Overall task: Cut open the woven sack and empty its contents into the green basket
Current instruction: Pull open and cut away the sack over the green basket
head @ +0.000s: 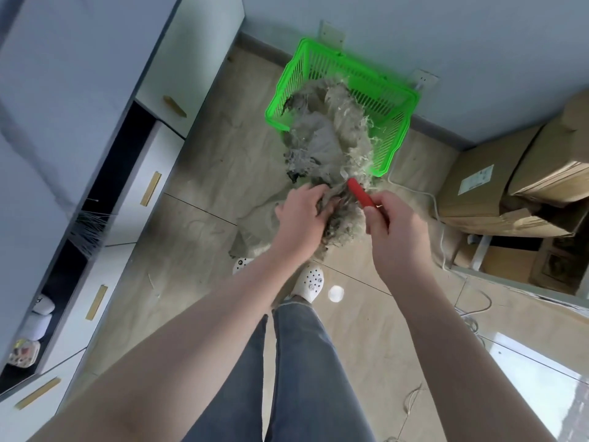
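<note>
Underfoot pale tile floor (204, 173), green basket (387, 100) against wall (446, 33)

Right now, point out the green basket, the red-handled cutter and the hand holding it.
green basket (288, 76): head view, left wall.
red-handled cutter (360, 193): head view, handle.
right hand (393, 223): head view, back of hand.

Legible text: none. One white label (475, 179) on the side of a cardboard box (471, 186), right of the right hand's fingers (371, 215); its print too small to read.
</note>
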Demonstrator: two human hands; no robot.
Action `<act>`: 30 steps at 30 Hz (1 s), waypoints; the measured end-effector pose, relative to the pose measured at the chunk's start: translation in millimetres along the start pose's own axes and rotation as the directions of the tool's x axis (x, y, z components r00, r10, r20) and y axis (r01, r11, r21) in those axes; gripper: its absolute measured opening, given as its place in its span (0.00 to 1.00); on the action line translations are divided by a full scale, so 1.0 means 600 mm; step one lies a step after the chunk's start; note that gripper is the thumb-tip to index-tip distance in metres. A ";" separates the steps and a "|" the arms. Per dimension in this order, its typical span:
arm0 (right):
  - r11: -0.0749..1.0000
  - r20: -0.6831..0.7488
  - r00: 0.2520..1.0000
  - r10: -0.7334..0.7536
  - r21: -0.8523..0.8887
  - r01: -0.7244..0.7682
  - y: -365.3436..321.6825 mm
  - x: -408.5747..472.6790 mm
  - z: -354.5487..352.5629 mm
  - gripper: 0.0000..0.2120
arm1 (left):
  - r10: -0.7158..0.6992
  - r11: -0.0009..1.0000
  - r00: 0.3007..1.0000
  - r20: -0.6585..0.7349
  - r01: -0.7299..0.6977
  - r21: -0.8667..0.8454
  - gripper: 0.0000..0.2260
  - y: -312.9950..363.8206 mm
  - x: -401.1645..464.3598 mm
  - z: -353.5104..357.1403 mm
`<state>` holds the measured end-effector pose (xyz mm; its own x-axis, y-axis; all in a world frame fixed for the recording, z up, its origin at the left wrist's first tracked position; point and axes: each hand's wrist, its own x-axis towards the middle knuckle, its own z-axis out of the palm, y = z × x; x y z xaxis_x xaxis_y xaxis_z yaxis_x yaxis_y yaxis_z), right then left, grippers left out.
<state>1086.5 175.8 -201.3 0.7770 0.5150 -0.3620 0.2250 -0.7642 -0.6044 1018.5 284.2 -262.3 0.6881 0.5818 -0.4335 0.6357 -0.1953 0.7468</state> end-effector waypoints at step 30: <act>0.766 -0.167 0.872 0.460 0.571 -0.295 -0.003 0.050 0.022 0.15 | -0.191 0.972 0.909 -0.370 0.122 -0.202 0.26 -0.016 -0.012 -0.101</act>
<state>1101.8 197.9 -220.5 0.8791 0.0333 -0.4754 -0.3923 -0.5159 -0.7615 986.2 329.9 -235.7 0.3752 0.8582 -0.3503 0.6310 0.0405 0.7748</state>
